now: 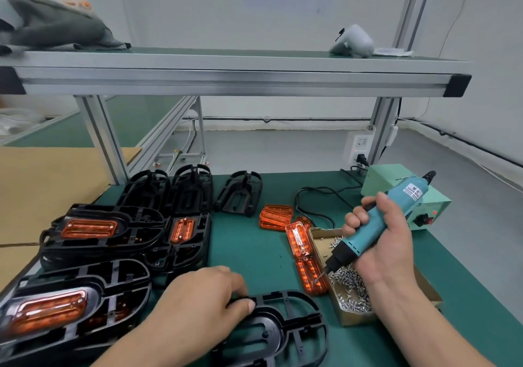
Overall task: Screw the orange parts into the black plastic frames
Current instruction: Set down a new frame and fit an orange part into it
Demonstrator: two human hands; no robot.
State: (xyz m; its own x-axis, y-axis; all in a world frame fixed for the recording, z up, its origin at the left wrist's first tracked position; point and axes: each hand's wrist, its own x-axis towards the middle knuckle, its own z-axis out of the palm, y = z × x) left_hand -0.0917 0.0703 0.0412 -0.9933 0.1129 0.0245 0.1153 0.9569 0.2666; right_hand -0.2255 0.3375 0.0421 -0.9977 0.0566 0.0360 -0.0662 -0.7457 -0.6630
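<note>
An empty black plastic frame (285,327) lies on the green mat at the bottom centre. My left hand (206,298) grips its upper left edge. My right hand (382,239) holds a teal electric screwdriver (376,225), tilted with its tip over the cardboard box of screws (351,296). Loose orange parts (300,242) lie just left of the box, and more orange parts (276,216) are stacked behind them. To the left, black frames with orange parts fitted (93,231) are piled up, with empty frames (240,191) further back.
A light green power supply (396,191) with a black cable stands at the back right. An aluminium shelf (226,81) spans overhead on posts. Cardboard (36,185) covers the bench at the left. A white device (353,41) sits on the shelf.
</note>
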